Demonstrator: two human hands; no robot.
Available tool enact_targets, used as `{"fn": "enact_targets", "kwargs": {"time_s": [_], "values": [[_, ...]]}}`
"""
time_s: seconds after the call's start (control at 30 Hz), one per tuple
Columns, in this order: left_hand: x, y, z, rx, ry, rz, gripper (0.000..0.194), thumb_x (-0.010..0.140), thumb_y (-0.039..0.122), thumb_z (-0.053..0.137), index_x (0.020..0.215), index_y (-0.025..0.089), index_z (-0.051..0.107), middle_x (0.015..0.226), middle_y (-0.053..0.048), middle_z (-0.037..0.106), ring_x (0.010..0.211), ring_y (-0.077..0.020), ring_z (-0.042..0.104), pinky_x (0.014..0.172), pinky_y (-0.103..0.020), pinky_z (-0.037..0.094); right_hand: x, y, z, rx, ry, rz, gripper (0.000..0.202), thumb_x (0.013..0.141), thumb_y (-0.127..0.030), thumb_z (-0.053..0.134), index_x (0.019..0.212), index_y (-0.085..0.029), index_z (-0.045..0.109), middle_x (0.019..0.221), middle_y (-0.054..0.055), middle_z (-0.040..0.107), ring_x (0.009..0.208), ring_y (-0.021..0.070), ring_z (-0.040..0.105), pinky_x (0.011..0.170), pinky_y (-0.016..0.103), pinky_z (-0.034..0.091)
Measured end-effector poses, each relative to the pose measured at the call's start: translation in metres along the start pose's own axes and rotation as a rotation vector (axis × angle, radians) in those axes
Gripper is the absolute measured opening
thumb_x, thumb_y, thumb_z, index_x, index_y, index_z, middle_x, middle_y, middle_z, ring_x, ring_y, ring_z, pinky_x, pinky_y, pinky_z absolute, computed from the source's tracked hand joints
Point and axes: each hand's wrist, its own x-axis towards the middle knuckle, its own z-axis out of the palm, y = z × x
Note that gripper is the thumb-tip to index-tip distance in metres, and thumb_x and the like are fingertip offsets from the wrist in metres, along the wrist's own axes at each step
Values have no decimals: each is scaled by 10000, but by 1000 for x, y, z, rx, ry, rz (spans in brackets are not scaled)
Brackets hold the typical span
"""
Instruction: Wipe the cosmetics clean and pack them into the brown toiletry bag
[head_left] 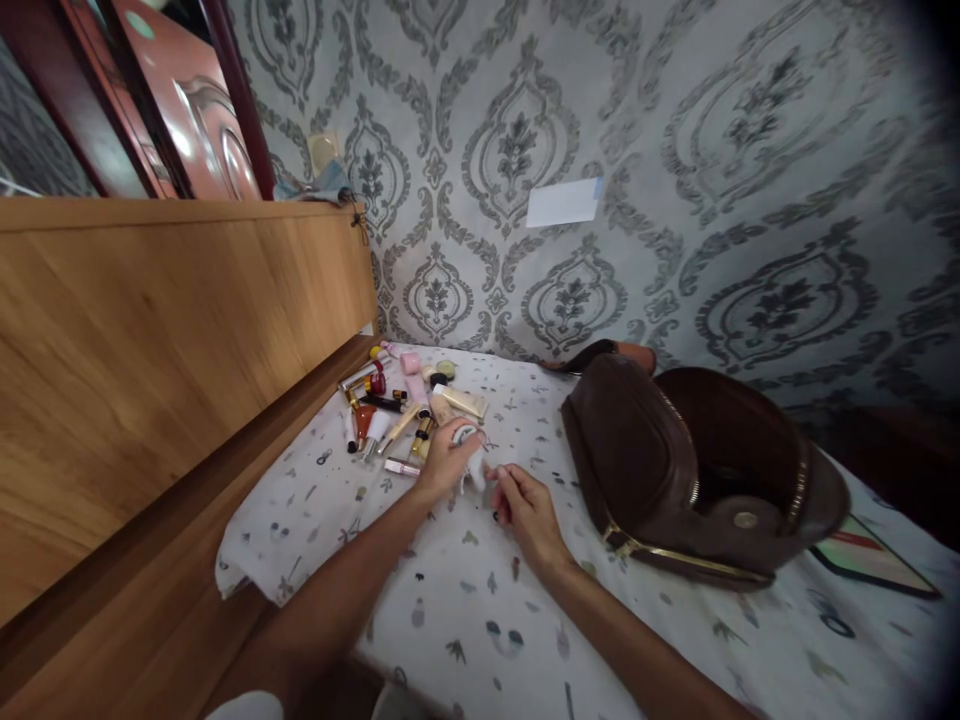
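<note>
In the head view, my left hand point(445, 462) is closed on a small white item point(475, 468) with a round end, just in front of a pile of cosmetics. My right hand point(529, 508) is close beside it on the right, its fingers pinched together near the white item's edge; what they hold, if anything, is too small to make out. The cosmetics include a cream tube point(460, 401), a pink jar point(409, 363), an orange-brown bottle point(364, 420) and a white-and-pink tube point(402, 467) lying on the patterned white cloth point(465, 590).
A brown bag point(630, 450) stands unzipped and gaping on the right. Beyond it lies a flat tablet-like item point(874, 555). A wooden board point(187, 300) borders the cloth on the left. Patterned wallpaper point(510, 270) rises behind, with a white paper point(564, 203) on it.
</note>
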Motion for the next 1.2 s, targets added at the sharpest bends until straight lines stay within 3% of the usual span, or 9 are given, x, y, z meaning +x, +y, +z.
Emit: {"fn": "enact_targets", "kwargs": {"time_s": [0.23,0.4,0.5,0.63,0.77,0.9,1.2], "values": [[10,6,-20,231,92,76,189,880,292,498,909,182,649,829,-24,668,747,-173,602,699,-265,471,0,-1,-1,7,-5,6,509,778,-681,568,783,-173,591,523,-18,538,388,102,425,395,231,290],[22,19,-60,541,272,92,342,871,106,439,1139,192,633,1158,-76,656,1117,-218,584,986,-308,416,0,-1,0,3,2,16,512,772,-680,568,788,-170,600,527,-16,541,386,99,420,389,229,273],[25,25,-90,740,406,4,401,855,67,431,1171,206,635,1240,-105,610,1203,-252,546,1025,-351,391,1,0,0,4,-5,25,518,768,-693,550,791,-178,594,521,-23,525,381,101,408,383,232,263],[24,22,-131,964,548,-226,346,912,177,414,1171,182,643,1233,-191,610,1123,-354,600,899,-465,449,1,1,0,-1,-17,9,496,789,-678,527,795,-185,590,522,-28,522,385,104,410,388,233,273],[24,6,-153,1105,484,-426,376,894,425,513,1089,163,698,1121,-228,687,1048,-405,642,797,-471,479,1,2,0,-4,-23,-13,467,815,-645,517,790,-185,589,521,-30,525,389,103,425,401,231,299],[27,-6,-154,1185,360,-490,474,847,580,526,1073,210,718,1128,-200,714,1057,-393,653,784,-443,489,0,1,0,-8,-31,-19,459,824,-634,512,795,-184,601,518,-32,525,390,105,431,401,231,310],[29,-4,-140,1246,217,-480,462,795,565,559,993,189,741,1086,-199,735,1037,-393,669,753,-419,493,0,1,0,-7,-31,-17,432,830,-601,505,794,-181,599,520,-36,526,389,98,428,404,221,308]]}}
